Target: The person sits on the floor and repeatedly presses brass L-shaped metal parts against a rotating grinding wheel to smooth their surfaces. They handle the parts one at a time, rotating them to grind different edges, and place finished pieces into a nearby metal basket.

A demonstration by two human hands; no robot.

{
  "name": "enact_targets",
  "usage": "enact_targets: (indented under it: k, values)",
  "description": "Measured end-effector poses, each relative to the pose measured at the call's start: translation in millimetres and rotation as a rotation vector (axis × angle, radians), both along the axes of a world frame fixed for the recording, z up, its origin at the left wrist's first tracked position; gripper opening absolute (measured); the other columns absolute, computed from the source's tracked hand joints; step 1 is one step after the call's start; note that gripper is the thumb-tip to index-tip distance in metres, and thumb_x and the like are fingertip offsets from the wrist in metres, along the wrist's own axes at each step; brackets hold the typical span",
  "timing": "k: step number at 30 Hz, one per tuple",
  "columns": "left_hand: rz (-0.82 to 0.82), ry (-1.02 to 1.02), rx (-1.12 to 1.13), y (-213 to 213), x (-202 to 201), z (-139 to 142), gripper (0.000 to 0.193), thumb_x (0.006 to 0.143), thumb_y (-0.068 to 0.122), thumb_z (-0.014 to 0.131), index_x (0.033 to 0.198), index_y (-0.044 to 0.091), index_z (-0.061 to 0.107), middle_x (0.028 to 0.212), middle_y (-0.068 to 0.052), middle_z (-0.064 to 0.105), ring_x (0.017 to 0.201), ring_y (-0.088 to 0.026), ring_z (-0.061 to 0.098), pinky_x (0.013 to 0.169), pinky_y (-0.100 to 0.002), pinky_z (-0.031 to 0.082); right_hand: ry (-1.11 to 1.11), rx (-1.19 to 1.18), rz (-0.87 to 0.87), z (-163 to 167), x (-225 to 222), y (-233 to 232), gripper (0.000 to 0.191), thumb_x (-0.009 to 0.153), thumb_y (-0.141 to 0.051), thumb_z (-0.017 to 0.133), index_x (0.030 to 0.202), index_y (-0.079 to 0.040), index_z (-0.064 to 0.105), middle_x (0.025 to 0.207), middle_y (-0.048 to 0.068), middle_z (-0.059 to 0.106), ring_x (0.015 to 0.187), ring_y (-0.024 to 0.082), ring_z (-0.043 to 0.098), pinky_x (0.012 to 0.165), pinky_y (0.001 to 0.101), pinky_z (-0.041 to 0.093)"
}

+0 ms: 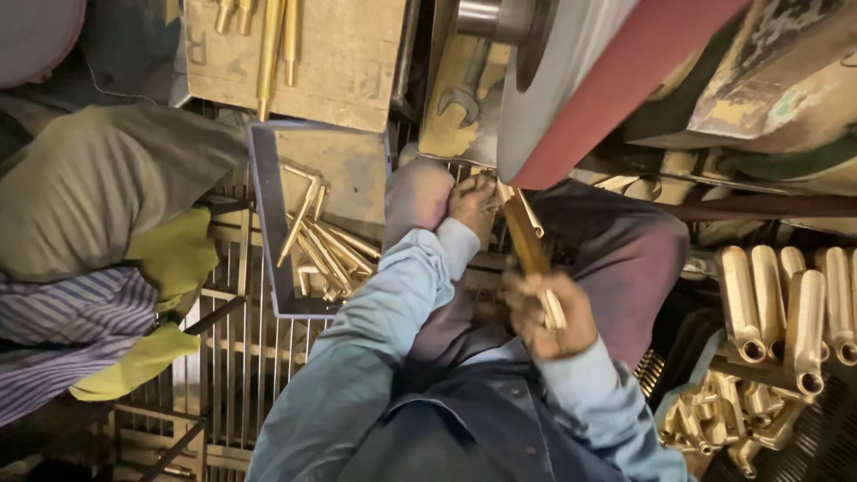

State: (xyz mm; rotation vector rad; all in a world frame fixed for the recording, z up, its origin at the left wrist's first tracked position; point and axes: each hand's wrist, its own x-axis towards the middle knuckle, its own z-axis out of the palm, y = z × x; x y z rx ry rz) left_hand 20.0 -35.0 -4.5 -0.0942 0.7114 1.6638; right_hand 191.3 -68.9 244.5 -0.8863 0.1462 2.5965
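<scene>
1. While both hands grip it, the brass rod [528, 245] runs slantwise between them, its upper end touching the lower edge of the grey wheel with the red belt [616, 80].
2. The left hand [473, 203] is closed around the rod's upper end, fingers wrapped right beside the wheel's rim.
3. The right hand [546, 317] is clenched around the rod's lower end; a short length of brass shows past the knuckles.
4. The rod lies over the person's lap, above trousers in a dull purple, with light blue sleeves leading to both hands.
5. Left of the hands, a shallow grey metal tray [263, 223] holds a loose heap of bent brass pieces [321, 245].
6. Above the tray, a flat tan cardboard box [357, 67] carries several straight brass rods [268, 45]; faint printing on it is too blurred to make out.
7. A steel spanner [462, 89] lies on a dusty tan board just right of that box.
8. At the right edge, brass tubes [790, 308] lie side by side, with smaller brass fittings [741, 415] heaped below them.
9. At the left, another person wears yellow gloves [170, 259] over a striped cloth.
</scene>
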Motion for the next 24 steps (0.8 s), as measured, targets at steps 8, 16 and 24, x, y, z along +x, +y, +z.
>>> enact_targets:
  k: [8, 16, 24]
  values:
    - [-0.218, 0.215, -0.321, 40, -48, -5, 0.021, 0.099, 0.002, 0.071, 0.119, 0.002, 0.065, 0.1, -0.007, 0.067, 0.084, -0.017, 0.061, 0.072, -0.029, 0.049, 0.082, -0.167, 0.137, -84, 8, 43, 0.026, 0.092, -0.02, 0.06, 0.108, -0.001, 0.05, 0.081, 0.007, 0.057, 0.055, 0.012, 0.056, 0.042, 0.0217, 0.044]
    - [-0.293, 0.636, 0.06, -43, -36, 9, 0.032, 0.099, 0.002, 0.07, 0.13, 0.001, 0.065, 0.111, -0.004, 0.066, 0.097, -0.013, 0.06, 0.084, -0.025, 0.05, -0.486, 0.662, 0.604, -33, 77, -51, 0.038, 0.086, -0.005, 0.07, 0.12, 0.004, 0.055, 0.066, 0.01, 0.055, 0.039, 0.017, 0.051, 0.035, 0.0302, 0.042]
    - [-0.161, 1.765, 0.089, -55, -23, 83, 0.055, 0.084, 0.012, 0.073, 0.135, -0.001, 0.057, 0.123, -0.02, 0.067, 0.11, -0.042, 0.064, 0.096, -0.047, 0.05, 0.262, 0.093, -0.005, -8, 62, -54, 0.033, 0.096, -0.014, 0.055, 0.125, -0.001, 0.049, 0.081, 0.005, 0.05, 0.046, 0.011, 0.045, 0.037, 0.0273, 0.039]
